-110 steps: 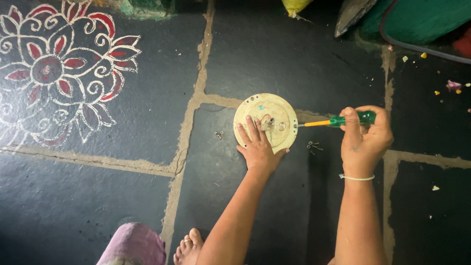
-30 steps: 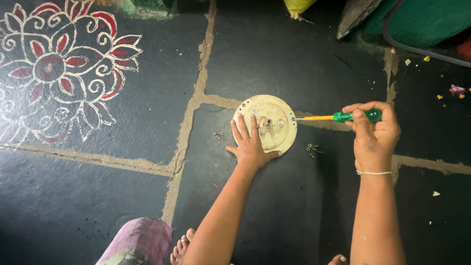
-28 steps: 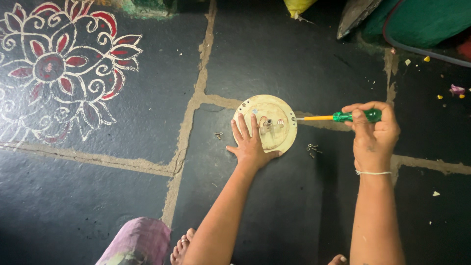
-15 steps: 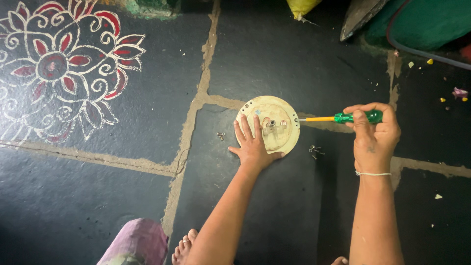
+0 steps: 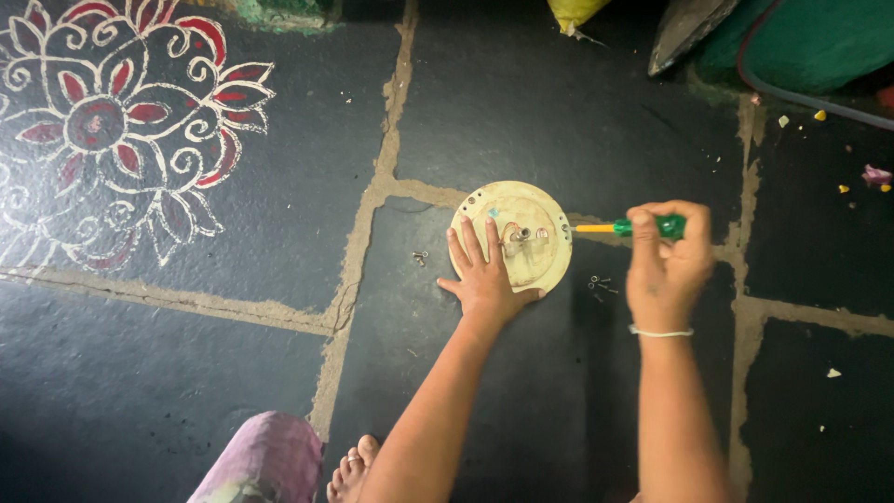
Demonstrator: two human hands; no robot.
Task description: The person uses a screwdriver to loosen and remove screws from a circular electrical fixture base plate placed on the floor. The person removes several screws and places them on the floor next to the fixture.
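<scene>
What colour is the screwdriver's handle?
Green, with a yellow shaft; the screwdriver is gripped by the right hand, seen in the head view.

Left hand (image 5: 484, 279) flat, fingers spread, right hand (image 5: 666, 265) fisted

The floor (image 5: 233, 373) is dark stone slabs, matt and faintly rough, with gritty pale mortar in the joints. Far left, a painted flower pattern (image 5: 112, 130) looks chalky in white and red. The round disc (image 5: 521, 233) seems cream plastic, dull and stained, with small metal parts at its middle. The screwdriver (image 5: 633, 226) has a glossy green plastic handle and a yellow shaft. Small metal screws (image 5: 596, 284) glint just right of the disc.
</scene>
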